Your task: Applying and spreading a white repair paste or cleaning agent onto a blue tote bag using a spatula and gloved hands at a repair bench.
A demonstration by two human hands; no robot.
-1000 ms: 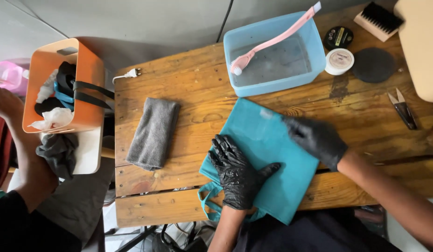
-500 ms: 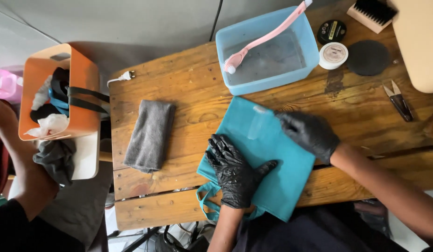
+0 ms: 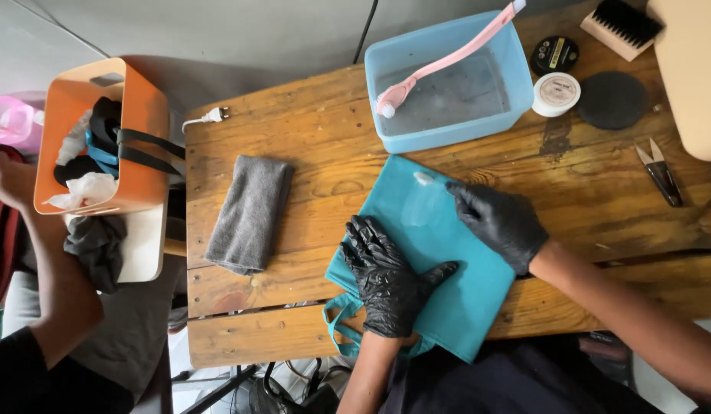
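1. Head view: I see my left hand (image 3: 388, 285), in a black glove, lying flat with fingers spread on a teal fabric bag (image 3: 440, 230), pressing it down near the front edge of the wooden table (image 3: 309, 115).
2. My right hand (image 3: 502, 222), also gloved in black, rests on the bag's right side; its fingertips (image 3: 457, 192) are drawn together at a small pale patch near the bag's upper edge, but I cannot tell whether they pinch anything.
3. The bag lies spread at the middle of the front edge, its handle loops hanging over that edge beside my left wrist.
4. A folded grey cloth (image 3: 250, 213) lies toward the left side of the table, well apart from the bag.
5. Just behind the bag, at the back edge, stands a blue plastic tub (image 3: 447, 130) with a pink long-handled brush (image 3: 440, 65) leaning in it.
6. Toward the back right corner are a small white-lidded jar (image 3: 556, 93), a dark round tin (image 3: 555, 54), a black round pad (image 3: 612, 100) and a wooden brush (image 3: 622, 27).
7. Small snips (image 3: 660, 172) lie near the right edge.
8. Off the left edge stands an orange basket (image 3: 137, 130), with another person's arm (image 3: 53, 268) beside it.
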